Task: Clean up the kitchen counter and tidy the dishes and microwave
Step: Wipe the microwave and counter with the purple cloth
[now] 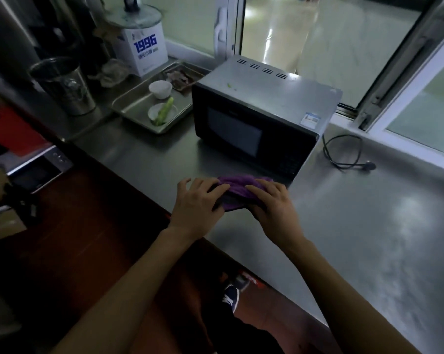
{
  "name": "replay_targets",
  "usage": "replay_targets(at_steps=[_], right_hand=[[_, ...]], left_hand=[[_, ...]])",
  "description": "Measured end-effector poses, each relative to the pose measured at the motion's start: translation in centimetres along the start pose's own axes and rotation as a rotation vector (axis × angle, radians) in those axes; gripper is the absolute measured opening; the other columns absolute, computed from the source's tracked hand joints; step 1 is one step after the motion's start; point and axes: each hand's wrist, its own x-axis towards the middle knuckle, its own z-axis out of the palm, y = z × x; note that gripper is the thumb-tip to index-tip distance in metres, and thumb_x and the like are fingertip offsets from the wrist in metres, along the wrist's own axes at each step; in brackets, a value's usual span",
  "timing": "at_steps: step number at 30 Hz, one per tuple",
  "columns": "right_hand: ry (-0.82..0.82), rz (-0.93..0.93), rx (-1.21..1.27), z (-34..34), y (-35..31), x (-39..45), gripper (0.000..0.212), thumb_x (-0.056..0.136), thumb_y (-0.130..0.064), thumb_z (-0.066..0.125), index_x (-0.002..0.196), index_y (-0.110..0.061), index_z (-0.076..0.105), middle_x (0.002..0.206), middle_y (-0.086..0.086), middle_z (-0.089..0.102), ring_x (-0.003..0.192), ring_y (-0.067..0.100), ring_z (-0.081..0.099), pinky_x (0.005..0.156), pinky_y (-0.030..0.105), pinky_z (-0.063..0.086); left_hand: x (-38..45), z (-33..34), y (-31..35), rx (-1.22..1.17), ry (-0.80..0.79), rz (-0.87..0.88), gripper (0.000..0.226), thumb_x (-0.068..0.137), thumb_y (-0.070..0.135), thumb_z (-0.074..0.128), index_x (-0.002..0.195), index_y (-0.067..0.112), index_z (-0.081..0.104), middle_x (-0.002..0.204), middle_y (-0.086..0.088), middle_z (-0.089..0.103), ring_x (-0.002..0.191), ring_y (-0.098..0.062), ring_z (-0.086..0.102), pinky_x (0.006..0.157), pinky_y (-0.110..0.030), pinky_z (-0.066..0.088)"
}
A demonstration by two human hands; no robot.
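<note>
Evidently the wiping step is being readied: the left hand (199, 200) and right hand (269, 203) both pinch the bunched purple cloth (238, 191) at the desk (369, 226) edge before the microwave (254, 118), which probably needs wiping next.

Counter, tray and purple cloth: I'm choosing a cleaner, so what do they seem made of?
The counter looks like brushed stainless steel: grey, with smeared reflections. The tray looks like polished steel, shiny with a rolled rim. The purple cloth bunched under both hands seems soft fabric, perhaps microfibre; its folds suggest so.
</note>
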Motion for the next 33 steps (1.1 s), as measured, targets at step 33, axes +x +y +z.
replay_targets(at_steps=[33], right_hand=[[0.117, 0.121, -0.219, 1.4, 5.5, 32.7, 0.044, 0.094, -0.032, 0.046, 0.133, -0.017, 0.061, 0.139, 0.011, 0.056, 0.123, 0.036, 0.047, 0.101, 0.049, 0.043]], left_hand=[[31.9, 3.4, -15.7, -0.195, 0.078, 0.102, 0.048, 0.079, 0.028, 0.065, 0.127, 0.021, 0.064, 0.124, -0.003, 0.063, 0.109, -0.029, 0.058, 0.089, -0.046, 0.046]])
